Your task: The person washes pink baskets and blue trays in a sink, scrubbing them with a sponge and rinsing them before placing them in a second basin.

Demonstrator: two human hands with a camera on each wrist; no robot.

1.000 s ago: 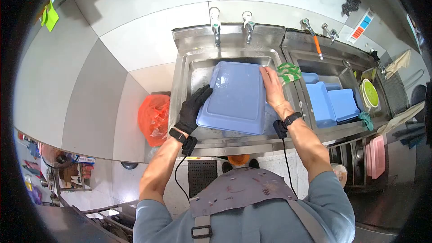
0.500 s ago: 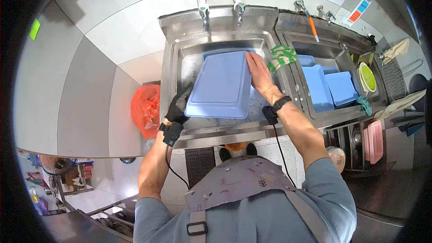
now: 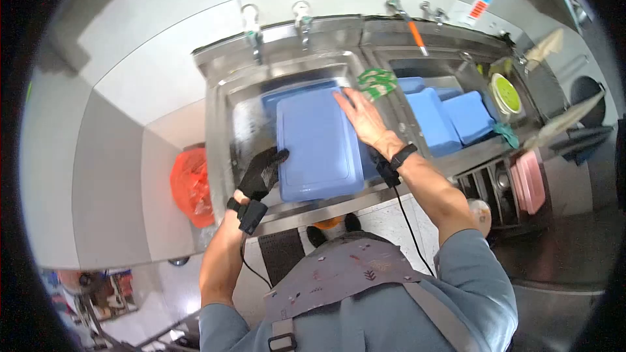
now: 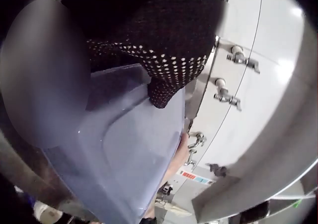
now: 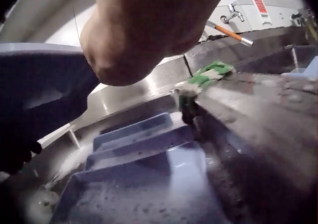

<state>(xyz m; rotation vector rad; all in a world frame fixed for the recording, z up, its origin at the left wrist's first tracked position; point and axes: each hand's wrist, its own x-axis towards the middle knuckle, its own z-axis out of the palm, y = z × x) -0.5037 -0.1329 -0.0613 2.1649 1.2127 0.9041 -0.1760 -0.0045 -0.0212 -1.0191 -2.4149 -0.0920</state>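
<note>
Pale tiled wall (image 3: 169, 39) rises behind a steel sink unit with two basins, with a row of taps (image 3: 252, 32) along it, one fitted with an orange tube (image 3: 416, 36); a red plastic bag (image 3: 190, 189) sits beside the unit, at its left. Over the left basin (image 3: 244, 124), the upper blue tray (image 3: 317, 140) is held bottom up, its flat base facing the head camera. The left hand (image 3: 261, 173), in a black glove, grips its left side, with a gloved digit lying over the base in the left wrist view and dark fingertips showing below the tray in the right wrist view. The right hand (image 3: 362, 117), bare, touches the upper right corner, its visible fingers fairly straight and slightly spread; where its thumb lies, I cannot tell. Beneath the held tray, more blue trays (image 5: 139, 184) lie in the left basin, close together, with drops on the nearest one. A green and white cloth (image 3: 377, 83) is draped on the divider between the basins, near the right hand. In the right basin (image 3: 427, 68) are other light blue trays (image 3: 432, 117), and a green and white round container (image 3: 506, 94) stands towards its right end. A teal cloth (image 3: 506, 134) hangs at the front rim, and pink trays (image 3: 529, 182) stand lower down, right of a dark rack.
</note>
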